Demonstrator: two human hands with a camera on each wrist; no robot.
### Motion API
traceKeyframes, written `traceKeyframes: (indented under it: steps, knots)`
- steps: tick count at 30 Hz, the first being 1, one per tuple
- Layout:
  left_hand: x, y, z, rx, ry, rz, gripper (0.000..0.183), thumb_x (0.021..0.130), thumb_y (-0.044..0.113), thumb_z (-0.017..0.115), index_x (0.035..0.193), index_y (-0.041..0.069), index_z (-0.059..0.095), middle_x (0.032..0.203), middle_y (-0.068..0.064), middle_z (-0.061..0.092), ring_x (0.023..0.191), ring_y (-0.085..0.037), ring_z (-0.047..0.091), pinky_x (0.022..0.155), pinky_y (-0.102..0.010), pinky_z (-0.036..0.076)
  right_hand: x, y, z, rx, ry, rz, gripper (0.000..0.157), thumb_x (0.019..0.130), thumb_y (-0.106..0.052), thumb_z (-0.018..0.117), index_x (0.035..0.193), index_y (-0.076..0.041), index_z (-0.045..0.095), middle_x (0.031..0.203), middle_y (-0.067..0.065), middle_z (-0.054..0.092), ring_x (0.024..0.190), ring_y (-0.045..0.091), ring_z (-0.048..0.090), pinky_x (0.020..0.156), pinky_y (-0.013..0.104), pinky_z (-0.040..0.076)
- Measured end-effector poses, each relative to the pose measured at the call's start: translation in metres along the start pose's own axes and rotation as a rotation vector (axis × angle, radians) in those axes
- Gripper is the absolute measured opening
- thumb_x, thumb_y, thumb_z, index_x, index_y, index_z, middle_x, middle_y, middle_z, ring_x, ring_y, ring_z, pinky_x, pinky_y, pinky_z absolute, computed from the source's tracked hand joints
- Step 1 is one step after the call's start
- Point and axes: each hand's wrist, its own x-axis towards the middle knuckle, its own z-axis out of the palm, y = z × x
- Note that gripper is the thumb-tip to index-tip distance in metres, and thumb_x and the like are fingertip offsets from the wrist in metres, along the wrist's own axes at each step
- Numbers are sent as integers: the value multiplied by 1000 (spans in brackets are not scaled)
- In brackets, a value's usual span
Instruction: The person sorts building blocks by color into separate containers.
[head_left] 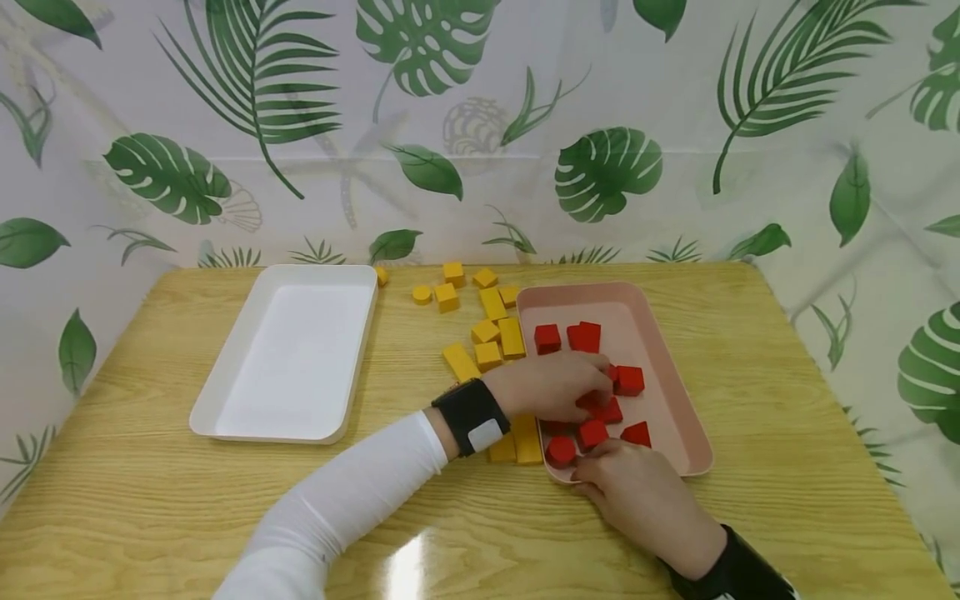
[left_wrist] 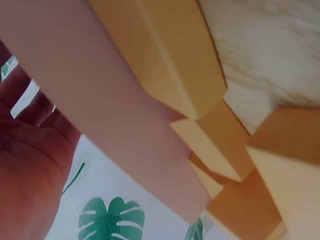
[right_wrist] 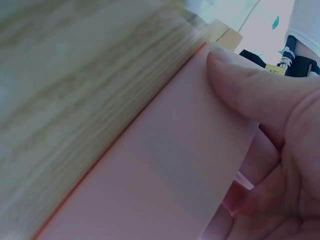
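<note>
The head view is bright and evenly lit, fairly sharp, with soft shadows and one white patch of glare on the near part of the table (head_left: 406,571). The left wrist view is dimmer and soft: the left hand (left_wrist: 30,155) lies in shade, and the yellow blocks (left_wrist: 175,55) lack fine detail. In the right wrist view a milky haze flattens the pink tray (right_wrist: 150,170), the wood grain blurs, and the leafy backdrop (right_wrist: 260,35) washes out almost white

The left grip (head_left: 558,385) partly hides red blocks (head_left: 611,410), its strap (head_left: 467,412) yellow blocks (head_left: 461,362); the bench (head_left: 150,508) is cut off below.
</note>
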Motion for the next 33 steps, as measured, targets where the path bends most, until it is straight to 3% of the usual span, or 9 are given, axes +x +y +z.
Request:
traceKeyframes:
  steps: [5,9,12,17,20,23,26,29,33]
  knots:
    - [-26,-5,-14,-11,48,-17,29,83,30,64,109,18,62,105,5,50,92,-5,42,80,-12,33,3,-3,0,-14,-10,4,8,74,-28,72,73,-27,64,73,-12,56,68,8,53,55,27,45]
    - [-65,-14,-30,48,110,-54,31,86,33,60,112,16,61,105,2,51,91,-8,42,79,-16,35,4,-4,-1,-20,-9,21,10,74,-29,72,71,-29,62,72,-14,54,67,7,52,54,26,44]
    - [-107,-25,-36,75,146,-129,37,86,37,58,116,16,59,112,1,50,97,-10,43,82,-20,37,4,-5,-2,-30,-19,44,13,74,-29,71,70,-30,59,71,-15,54,66,7,52,53,26,43]
    - [-190,-39,-37,53,168,-322,52,84,47,58,125,17,52,123,1,46,110,-14,41,88,-28,39,3,-4,-4,-37,-36,82,9,74,-28,72,72,-29,62,72,-15,55,68,7,52,57,28,44]
    - [-235,-41,-29,14,182,-436,61,82,53,58,130,18,47,128,1,43,113,-16,38,86,-30,40,3,-2,-5,-28,-42,98,6,74,-27,71,75,-28,65,72,-15,57,69,8,53,59,28,45]
    - [-271,-38,-15,-22,203,-528,70,79,58,58,135,18,43,134,-1,39,118,-19,37,84,-32,42,1,5,-7,-13,-51,127,5,75,-27,71,78,-27,67,74,-13,58,69,9,53,60,29,45]
    - [-294,-32,0,-58,234,-581,78,76,56,63,139,15,38,138,-5,35,122,-24,36,84,-36,43,-2,14,-8,-16,-41,148,6,74,-28,72,77,-28,67,74,-12,58,69,10,54,60,30,45]
    - [-309,-25,11,-71,247,-620,81,73,51,68,138,13,39,138,-7,37,120,-26,38,84,-38,43,-2,23,-9,-35,-21,145,8,71,-28,74,77,-26,68,74,-11,59,68,11,54,60,30,46]
    - [-317,-21,23,6,299,-604,50,75,30,73,118,10,58,113,-3,54,102,-18,51,78,-31,45,-2,34,-11,-49,-15,141,11,70,-29,75,75,-25,67,71,-12,57,65,11,52,58,31,45]
